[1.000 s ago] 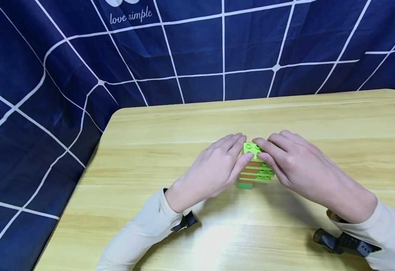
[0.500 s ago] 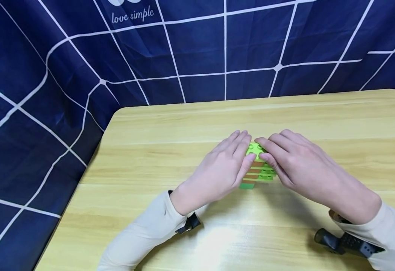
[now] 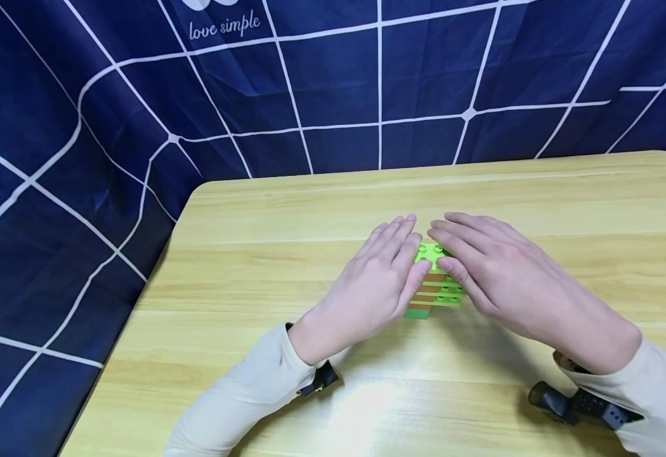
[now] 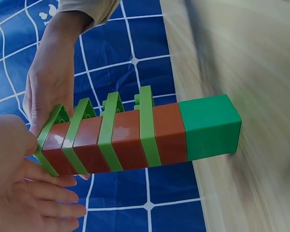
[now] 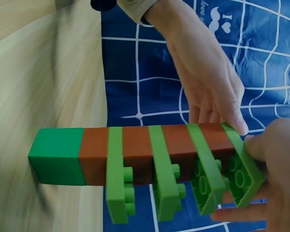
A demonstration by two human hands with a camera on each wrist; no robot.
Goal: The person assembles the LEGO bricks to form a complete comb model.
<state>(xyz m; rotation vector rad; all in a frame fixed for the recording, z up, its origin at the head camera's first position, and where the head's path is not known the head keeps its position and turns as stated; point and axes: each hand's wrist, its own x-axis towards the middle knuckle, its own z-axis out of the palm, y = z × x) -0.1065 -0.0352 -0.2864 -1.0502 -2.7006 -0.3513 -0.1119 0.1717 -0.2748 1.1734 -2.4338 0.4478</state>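
A toy-brick tower stands upright on the wooden table (image 3: 287, 216). It has a dark green block (image 4: 210, 128) at the bottom, then brown blocks (image 4: 168, 133) alternating with light green plates (image 5: 165, 174). Each plate juts out to one side, studs upward, with a light green plate (image 3: 429, 251) on top. My left hand (image 3: 364, 292) is at the top's left side, fingers extended, thumb by its front edge. On the other side my right hand (image 3: 515, 292) has its fingers stretched over the jutting end, thumb at the near edge. Exact fingertip contact is partly hidden.
A dark blue curtain (image 3: 333, 82) with white grid lines hangs behind the table and along its left side. Black wrist cameras, such as the right one (image 3: 573, 403), sit under both sleeves, low over the tabletop.
The fingers of both hands have straightened and spread away from the top plate. My left hand has shifted slightly right. The tower stays standing with the same layers.
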